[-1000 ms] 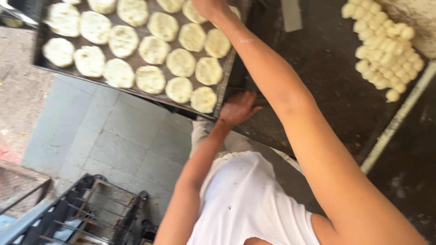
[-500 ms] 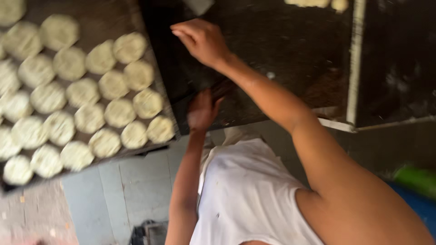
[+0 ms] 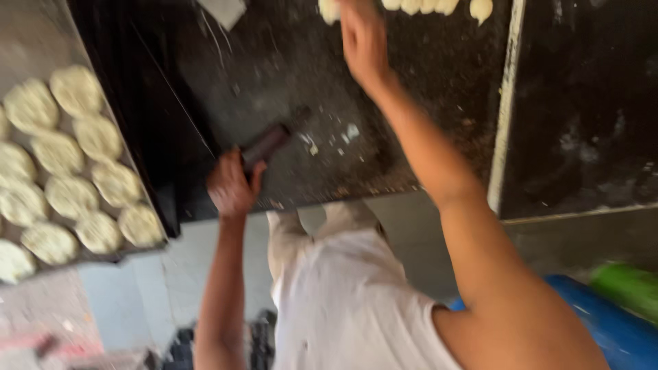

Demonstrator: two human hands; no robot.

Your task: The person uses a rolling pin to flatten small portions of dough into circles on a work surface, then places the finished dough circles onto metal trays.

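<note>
Whole frame motion-blurred. Dough balls cut by top edge, count not tellable. Right hand fingers smeared; contact with dough unclear. Dark handle half hidden in left hand. Tray cropped at left.

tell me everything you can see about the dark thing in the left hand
The dark tool is a short, blunt, bar-like piece, dark brown to black; motion blur hides its material and finer parts. The left hand grips its lower end, and the free end points up and to the right, tilted over the black, flour-speckled worktop near its front edge. Whether its tip touches the worktop cannot be told.
</note>
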